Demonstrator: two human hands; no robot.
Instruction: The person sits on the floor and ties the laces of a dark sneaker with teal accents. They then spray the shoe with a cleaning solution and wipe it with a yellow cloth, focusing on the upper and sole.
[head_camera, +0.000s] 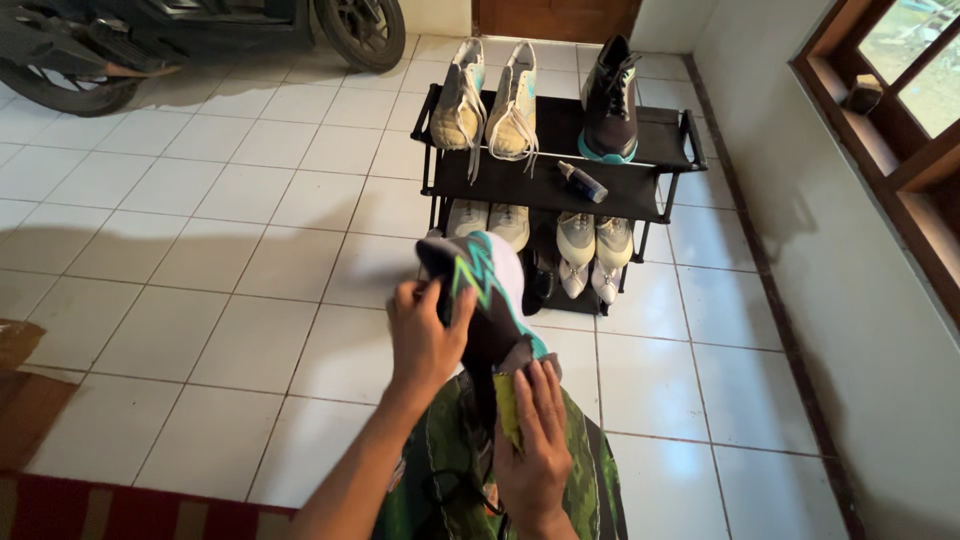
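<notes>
Teal and black, with a white toe and a green zigzag on its side, a sports shoe (487, 295) sits in my hands at the centre of the frame, its toe pointing up and away from me. My left hand (425, 335) grasps it from the left, thumb on top and fingers curled around the side. My right hand (535, 445), low in the frame just right of centre, lies with its fingers flat and pressed on a yellow-green cloth (506, 405) against the heel end of the shoe. Below my hands my green patterned clothing (440, 480) shows.

Just beyond the shoe, in the upper middle of the frame, stands a black two-tier shoe rack (690, 140) on pale floor tiles (250, 230). On its top shelf a worn beige pair of trainers (490, 100) stands on the left and the matching dark shoe with a teal sole (610, 100) on the right, with a small dark bottle (583, 182) lying in front of them. More pale shoes (594, 245) fill the lower shelf. At the upper left, motorbike wheels (360, 30) rest on the tiles. A wooden window frame (880, 120) runs along the wall at the upper right
</notes>
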